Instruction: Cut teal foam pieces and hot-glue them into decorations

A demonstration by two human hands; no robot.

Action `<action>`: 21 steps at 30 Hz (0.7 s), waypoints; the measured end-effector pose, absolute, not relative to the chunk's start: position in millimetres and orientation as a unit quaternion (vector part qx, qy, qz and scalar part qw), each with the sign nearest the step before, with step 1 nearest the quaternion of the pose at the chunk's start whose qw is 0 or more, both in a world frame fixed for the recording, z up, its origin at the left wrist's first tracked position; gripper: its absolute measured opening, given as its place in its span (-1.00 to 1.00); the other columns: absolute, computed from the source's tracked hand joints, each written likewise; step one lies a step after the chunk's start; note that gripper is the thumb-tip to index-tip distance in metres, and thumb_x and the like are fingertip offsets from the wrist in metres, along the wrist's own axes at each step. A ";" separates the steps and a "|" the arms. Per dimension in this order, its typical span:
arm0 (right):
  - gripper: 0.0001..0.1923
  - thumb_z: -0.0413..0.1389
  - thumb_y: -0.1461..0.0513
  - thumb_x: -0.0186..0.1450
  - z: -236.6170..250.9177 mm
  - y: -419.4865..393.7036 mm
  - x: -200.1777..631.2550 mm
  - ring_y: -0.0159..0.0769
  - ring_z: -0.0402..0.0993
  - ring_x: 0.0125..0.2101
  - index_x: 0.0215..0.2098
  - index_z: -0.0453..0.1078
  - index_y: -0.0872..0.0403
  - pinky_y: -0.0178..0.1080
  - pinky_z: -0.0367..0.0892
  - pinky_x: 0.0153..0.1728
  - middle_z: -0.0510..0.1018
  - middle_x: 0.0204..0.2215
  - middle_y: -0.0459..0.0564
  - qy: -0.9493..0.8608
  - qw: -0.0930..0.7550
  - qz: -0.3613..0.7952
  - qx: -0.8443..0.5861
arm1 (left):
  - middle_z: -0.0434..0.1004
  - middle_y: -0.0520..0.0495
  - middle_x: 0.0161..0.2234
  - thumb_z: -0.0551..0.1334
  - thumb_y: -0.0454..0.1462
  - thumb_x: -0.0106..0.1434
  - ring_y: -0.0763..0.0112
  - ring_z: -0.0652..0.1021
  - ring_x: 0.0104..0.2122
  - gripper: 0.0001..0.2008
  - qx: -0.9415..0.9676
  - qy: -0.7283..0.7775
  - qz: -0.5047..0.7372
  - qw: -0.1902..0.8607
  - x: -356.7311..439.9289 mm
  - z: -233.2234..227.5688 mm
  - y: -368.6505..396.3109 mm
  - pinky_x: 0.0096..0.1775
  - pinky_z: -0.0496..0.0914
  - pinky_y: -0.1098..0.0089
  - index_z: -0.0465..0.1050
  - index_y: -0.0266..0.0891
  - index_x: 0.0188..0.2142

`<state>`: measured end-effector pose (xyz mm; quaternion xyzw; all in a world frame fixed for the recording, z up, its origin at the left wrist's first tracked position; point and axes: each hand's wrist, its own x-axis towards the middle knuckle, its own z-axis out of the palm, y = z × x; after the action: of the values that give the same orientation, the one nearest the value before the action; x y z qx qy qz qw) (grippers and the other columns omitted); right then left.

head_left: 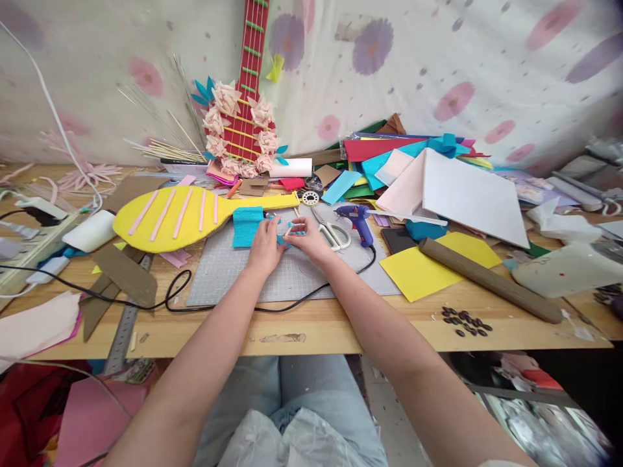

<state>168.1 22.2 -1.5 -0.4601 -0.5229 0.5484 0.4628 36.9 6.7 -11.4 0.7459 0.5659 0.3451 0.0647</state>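
My left hand (265, 248) and my right hand (307, 240) meet over the grey cutting mat (296, 272), both pinching a small turquoise foam piece (282, 240) between the fingers. A short pale stick (289, 229) shows at my right fingertips. A larger turquoise foam rectangle (247, 226) lies just left of my left hand. Beyond it lies a yellow paddle-shaped cutout (180, 217) with pink strips.
Scissors (332, 232) and a blue glue gun (359, 219) lie right of my hands, its black cord (175, 295) looping across the mat. A yellow sheet (428, 266), a cardboard tube (489, 279), a white board (467, 194), stacked coloured foam (389, 152) and a red craft guitar (246, 110) crowd the table.
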 end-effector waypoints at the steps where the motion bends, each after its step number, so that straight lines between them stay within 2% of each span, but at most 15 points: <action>1: -0.45 0.27 0.22 -0.17 -1.6 22.2 168.1 -0.39 0.36 -0.35 -0.24 0.14 0.04 -0.21 0.34 -0.29 0.34 -0.38 -0.15 -0.520 0.463 0.550 -0.462 | 0.28 -0.25 -0.01 0.28 -0.40 0.01 0.17 0.37 -0.02 -0.33 0.745 0.575 0.335 0.047 36.7 -10.9 6.0 0.00 0.26 0.18 0.11 -0.23 0.11; 8: -0.42 0.28 0.21 -0.19 -0.2 23.1 168.4 -0.42 0.35 -0.37 -0.23 0.16 0.06 -0.26 0.30 -0.30 0.36 -0.36 -0.13 -0.500 0.476 0.570 -0.445 | 0.34 -0.26 -0.01 0.29 -0.27 0.03 0.09 0.36 -0.01 -0.33 0.716 0.636 0.286 -0.021 38.2 -1.7 -1.0 0.00 0.20 0.18 0.11 -0.26 0.13; 15: -0.46 0.28 0.25 -0.17 -3.6 25.3 163.4 -0.43 0.36 -0.42 -0.24 0.18 0.06 -0.26 0.31 -0.33 0.36 -0.41 -0.18 -0.502 0.465 0.580 -0.442 | 0.41 -0.26 -0.06 0.29 -0.21 0.03 0.06 0.36 -0.01 -0.38 0.692 0.658 0.295 -0.047 37.9 -1.9 -2.9 0.09 0.01 0.06 0.19 -0.24 0.09; 18: -0.47 0.30 0.27 -0.16 -2.2 24.7 165.2 -0.43 0.40 -0.42 -0.25 0.19 0.06 -0.24 0.34 -0.29 0.37 -0.43 -0.19 -0.476 0.487 0.604 -0.414 | 0.45 -0.24 -0.13 0.32 -0.19 -0.02 0.04 0.36 -0.02 -0.40 0.678 0.654 0.336 -0.013 34.9 -4.4 -1.8 0.08 0.06 0.04 0.26 -0.26 0.03; 21: -0.50 0.30 0.28 -0.13 3.1 22.4 169.8 -0.37 0.48 -0.33 -0.27 0.19 0.05 -0.21 0.36 -0.17 0.39 -0.43 -0.18 -0.415 0.523 0.662 -0.341 | 0.46 -0.22 -0.16 0.31 -0.23 -0.02 0.13 0.42 -0.07 -0.46 0.641 0.628 0.434 0.080 32.3 -7.7 1.7 0.02 0.20 0.11 0.28 -0.27 -0.02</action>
<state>169.8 22.4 3.1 -0.3405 -0.4154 0.6617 0.5231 32.3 1.7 -7.7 0.6410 0.6277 0.4343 0.0803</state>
